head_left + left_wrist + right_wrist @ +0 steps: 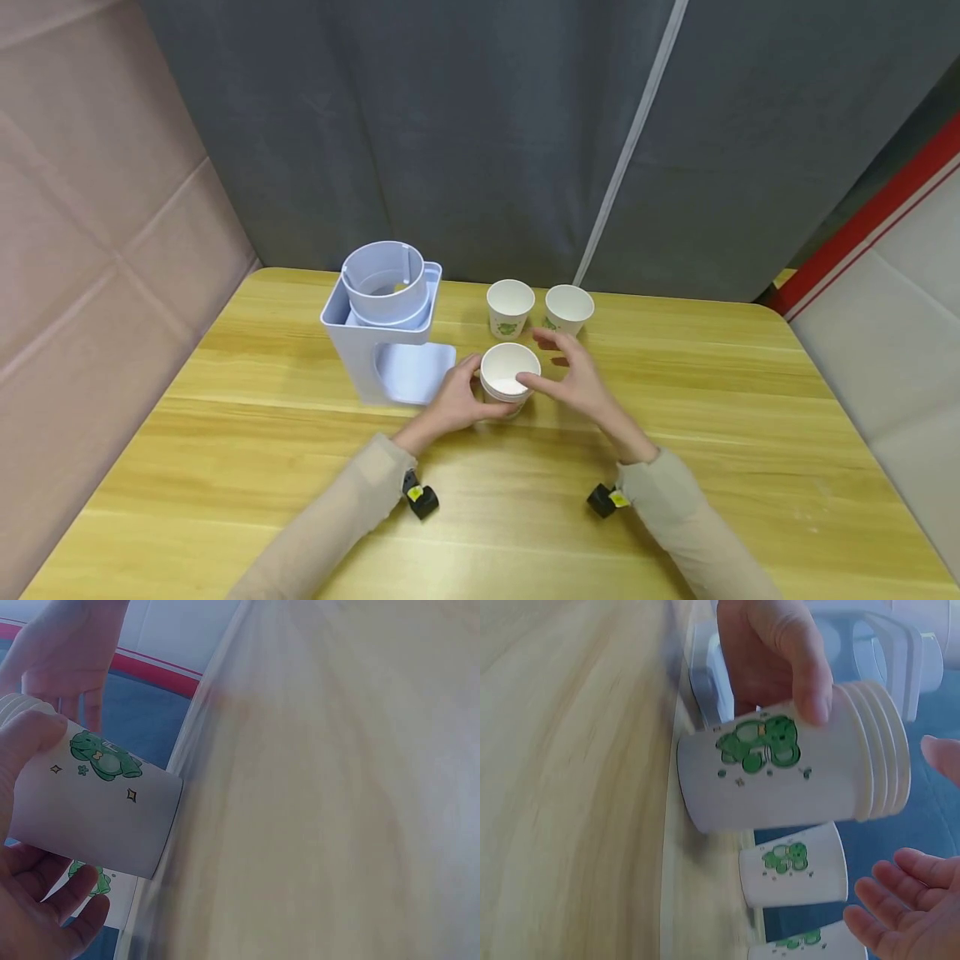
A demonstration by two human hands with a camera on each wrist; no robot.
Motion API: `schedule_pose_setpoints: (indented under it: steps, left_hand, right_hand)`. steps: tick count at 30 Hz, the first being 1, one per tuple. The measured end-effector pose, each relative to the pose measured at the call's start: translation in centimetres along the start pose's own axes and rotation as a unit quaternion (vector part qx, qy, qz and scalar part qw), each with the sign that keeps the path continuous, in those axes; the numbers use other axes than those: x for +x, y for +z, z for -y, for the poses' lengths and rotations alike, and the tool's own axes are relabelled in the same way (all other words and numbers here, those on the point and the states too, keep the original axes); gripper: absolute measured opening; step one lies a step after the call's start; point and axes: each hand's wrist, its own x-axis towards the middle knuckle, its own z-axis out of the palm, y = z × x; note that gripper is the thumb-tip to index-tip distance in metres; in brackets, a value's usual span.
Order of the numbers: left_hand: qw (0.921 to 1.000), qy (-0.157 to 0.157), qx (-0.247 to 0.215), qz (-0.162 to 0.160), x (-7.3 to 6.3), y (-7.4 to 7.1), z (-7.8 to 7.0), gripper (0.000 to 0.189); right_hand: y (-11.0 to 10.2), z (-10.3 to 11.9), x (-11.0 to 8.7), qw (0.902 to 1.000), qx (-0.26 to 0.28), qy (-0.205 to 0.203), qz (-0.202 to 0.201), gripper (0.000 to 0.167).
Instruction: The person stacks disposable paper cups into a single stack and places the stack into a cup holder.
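Observation:
A stack of several white paper cups (501, 368) stands upright on the table, its nested rims at the top and a green cartoon animal printed on the side. My left hand (459, 400) grips the stack from the left, thumb across its near side. Fingers spread, my right hand (577, 379) is beside the rim on the right. In the right wrist view, the right fingers (900, 889) are apart from the stack (780, 765) with nothing in them. Just behind stand two single paper cups, one left (510, 310) and one right (568, 308).
To the left stands a pale blue plastic holder (352, 342) with a round tube (384, 287) on top and a flat base plate (416, 371). A dark grey curtain (465, 150) hangs behind the wooden table (495, 517).

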Motion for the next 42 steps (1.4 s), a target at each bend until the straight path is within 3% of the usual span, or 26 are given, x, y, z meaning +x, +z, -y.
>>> schedule_pose_setpoints:
  steps: [6,13,16,26,42]
  left_hand:
    - [1.0000,0.010,0.002,-0.001,-0.1,0.1,0.2,0.066]
    - [1.0000,-0.001,-0.003,0.000,-0.1,0.1,0.0,0.065]
    - [1.0000,-0.003,-0.002,0.001,-0.1,0.1,0.1,0.065]
    - [1.0000,0.000,-0.008,-0.001,-0.2,0.1,0.1,0.065]
    - [1.0000,0.000,-0.006,-0.002,-0.5,0.0,-0.3,0.065]
  right_hand:
    - [-1.2,-1.0,0.0,0.9982,0.016,0.033,-0.047,0.052]
    - [-3.2,-2.8,0.5,0.9870,-0.010,0.055,-0.150,0.057]
    - [-4.0,-3.6,0.7,0.9830,-0.027,0.077,-0.164,0.060]
    - [-4.7,-5.2,2.1,0.9805,-0.059,0.136,-0.129,0.073]
    - [-4.0,-5.8,5.7,0.9790,-0.114,0.143,-0.089,0.079]
